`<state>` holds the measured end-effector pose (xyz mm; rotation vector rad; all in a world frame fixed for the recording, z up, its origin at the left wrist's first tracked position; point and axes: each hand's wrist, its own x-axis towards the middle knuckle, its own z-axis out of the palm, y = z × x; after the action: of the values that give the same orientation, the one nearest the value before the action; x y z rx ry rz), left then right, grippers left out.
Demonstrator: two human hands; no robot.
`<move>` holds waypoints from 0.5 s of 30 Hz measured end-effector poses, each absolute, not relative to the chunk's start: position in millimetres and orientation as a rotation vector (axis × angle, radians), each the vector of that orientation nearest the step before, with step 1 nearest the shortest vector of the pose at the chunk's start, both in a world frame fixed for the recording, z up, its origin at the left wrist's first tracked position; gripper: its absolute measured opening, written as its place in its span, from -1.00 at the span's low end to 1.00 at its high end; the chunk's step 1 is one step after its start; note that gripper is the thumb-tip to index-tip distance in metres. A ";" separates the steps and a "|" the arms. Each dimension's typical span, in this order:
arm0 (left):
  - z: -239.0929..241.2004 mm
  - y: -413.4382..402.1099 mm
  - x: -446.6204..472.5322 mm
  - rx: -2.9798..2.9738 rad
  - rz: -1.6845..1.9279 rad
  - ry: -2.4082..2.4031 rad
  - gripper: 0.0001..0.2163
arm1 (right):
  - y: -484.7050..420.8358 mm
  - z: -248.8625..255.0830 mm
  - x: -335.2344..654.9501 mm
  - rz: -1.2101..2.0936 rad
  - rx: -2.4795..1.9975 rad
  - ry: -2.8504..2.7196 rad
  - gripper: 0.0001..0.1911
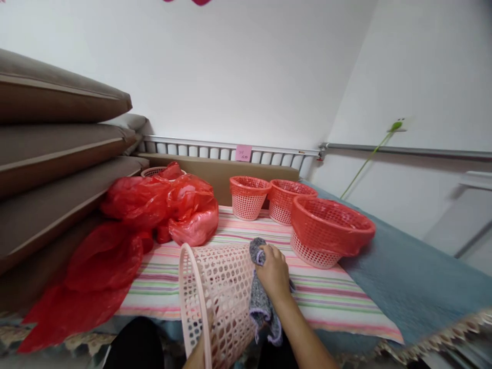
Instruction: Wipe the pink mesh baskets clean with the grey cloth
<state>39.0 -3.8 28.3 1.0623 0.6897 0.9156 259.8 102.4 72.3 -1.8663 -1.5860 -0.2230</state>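
A pale pink mesh basket (219, 287) lies on its side in front of me, its open rim toward the left. My right hand (273, 274) is closed on a grey cloth (259, 302) and presses it against the basket's bottom end. My left hand (198, 356) reaches into the basket's mouth from below; only part of it shows and its fingers are hidden by the rim.
Three red mesh baskets (249, 197) (286, 201) (326, 230) stand on a striped cloth (330, 297); the nearest is lined with red plastic. Crumpled red plastic bags (161, 205) lie at left beside stacked brown cushions (57, 164). A blue blanket (415, 277) covers the right.
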 end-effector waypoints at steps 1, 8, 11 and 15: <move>35.6 1.7 39.6 1.064 0.956 0.681 -0.23 | 100.7 69.2 260.5 -0.193 -1.833 -1.583 -0.58; 65.7 20.5 45.9 0.878 1.105 0.678 -0.21 | 92.4 57.9 266.4 -0.009 -1.665 -1.446 -0.59; 43.4 14.7 47.8 0.834 1.137 0.705 -0.19 | 82.3 65.9 236.6 0.055 -1.530 -1.469 -0.61; 15.8 11.3 42.3 0.867 1.160 0.777 -0.26 | 56.9 87.8 171.4 0.198 -1.212 -1.609 -0.58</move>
<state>42.3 11.3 15.8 0.8668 0.7767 1.1597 171.4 56.9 87.8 -1.2119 -1.6093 0.1985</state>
